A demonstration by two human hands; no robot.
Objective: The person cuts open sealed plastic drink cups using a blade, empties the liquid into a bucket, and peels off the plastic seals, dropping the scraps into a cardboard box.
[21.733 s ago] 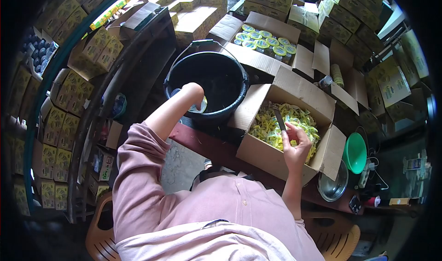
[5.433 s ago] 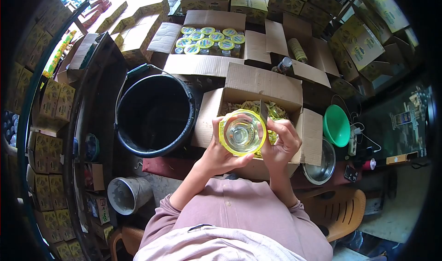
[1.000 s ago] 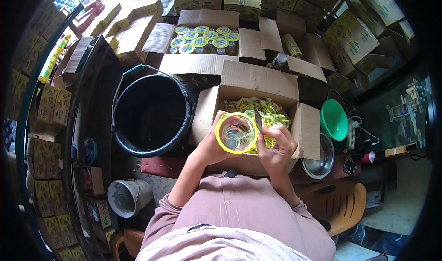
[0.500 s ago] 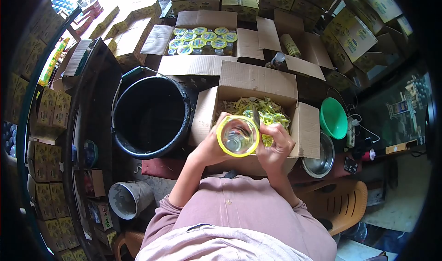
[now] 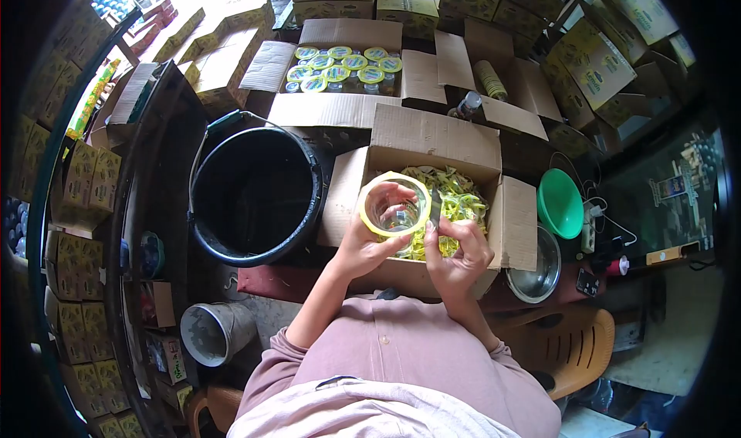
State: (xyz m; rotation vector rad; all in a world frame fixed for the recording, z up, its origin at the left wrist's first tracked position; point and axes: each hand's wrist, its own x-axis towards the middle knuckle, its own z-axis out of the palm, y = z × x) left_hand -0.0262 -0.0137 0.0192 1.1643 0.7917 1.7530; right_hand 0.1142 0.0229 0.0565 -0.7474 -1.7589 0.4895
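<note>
My left hand (image 5: pixel 361 251) is closed around a clear jar (image 5: pixel 397 216) with a yellow rim. The jar is tilted with its round end towards me, and fingers show through its wall. Pinched in my right hand (image 5: pixel 461 257) is a small dark knife blade (image 5: pixel 435 205), pointing up beside the jar's right edge. I cannot tell whether blade and rim touch. Both hands are above an open cardboard box (image 5: pixel 434 138), in which yellow-green strips (image 5: pixel 461 205) lie in a heap.
A black bucket (image 5: pixel 315 199) stands left of the box. Behind, another carton (image 5: pixel 332 109) holds several yellow-lidded jars. At right are a green bowl (image 5: pixel 559 204), a metal bowl (image 5: pixel 546 272) and an orange chair (image 5: pixel 579 345). A grey bucket (image 5: pixel 241 326) stands low on the left.
The jar has shifted slightly left and up and has turned in my left hand, so its inside shows differently. The blade now stands a little farther right. The whole view has shifted slightly.
</note>
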